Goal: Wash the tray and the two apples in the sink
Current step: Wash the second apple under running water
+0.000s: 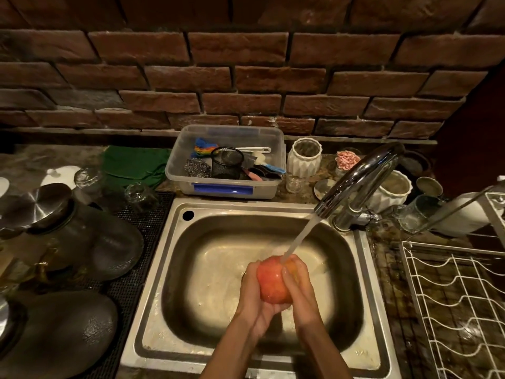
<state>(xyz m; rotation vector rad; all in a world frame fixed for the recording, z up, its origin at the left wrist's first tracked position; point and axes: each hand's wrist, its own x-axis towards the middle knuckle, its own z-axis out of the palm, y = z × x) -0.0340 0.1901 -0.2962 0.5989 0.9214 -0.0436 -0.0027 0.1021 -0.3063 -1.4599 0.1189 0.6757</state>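
Behind your counter stood a wall of rough red brick (240, 77) with dark mortar lines, dim at the top and warmer lower down. You had a dark, mottled stone countertop (388, 269) running left to right under it. At the back sat a clear plastic tub (188, 157) of scrubbers and brushes, with a green cloth (134, 164) lying just beside it on the left. A black mesh mat (142, 269) covered the left side, carrying dark bowls and upturned glasses. On your right stood a white wire rack (453, 305), and two white ribbed jars (304, 157) lined the back edge.
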